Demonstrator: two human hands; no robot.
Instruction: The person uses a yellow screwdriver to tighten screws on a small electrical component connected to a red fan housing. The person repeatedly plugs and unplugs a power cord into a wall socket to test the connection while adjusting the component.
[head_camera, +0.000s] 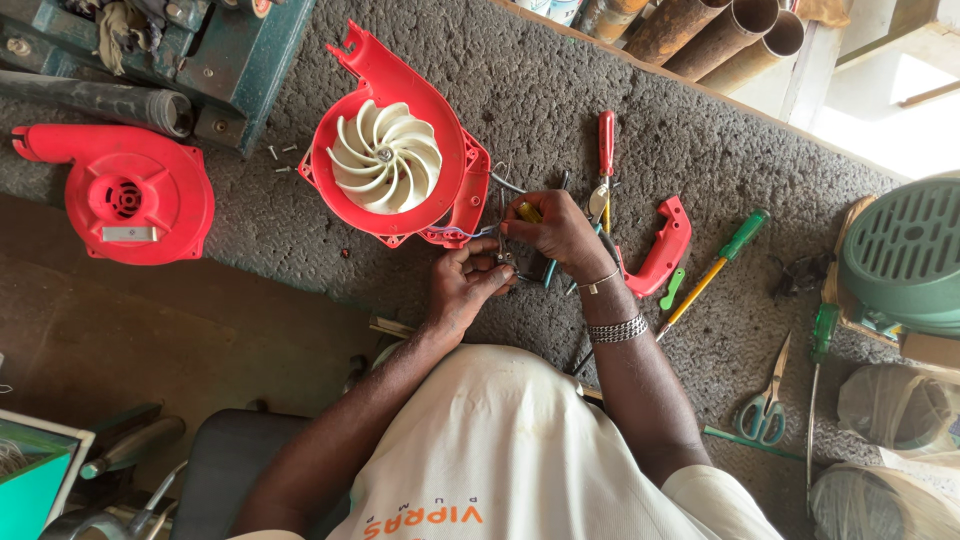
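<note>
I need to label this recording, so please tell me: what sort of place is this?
Probably a small repair workshop. An opened red blower housing with a cream fan wheel lies on a rough mat, and screwdrivers and scissors lie scattered around the person's hands.

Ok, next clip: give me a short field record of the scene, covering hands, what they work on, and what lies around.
surface: rough grey mat
left hand: pinching a small part joined to thin wires
right hand: grip on a yellow-handled tool
work piece: open red blower housing with cream fan wheel
nearby: red cover, red handle piece, green screwdriver, scissors
</note>
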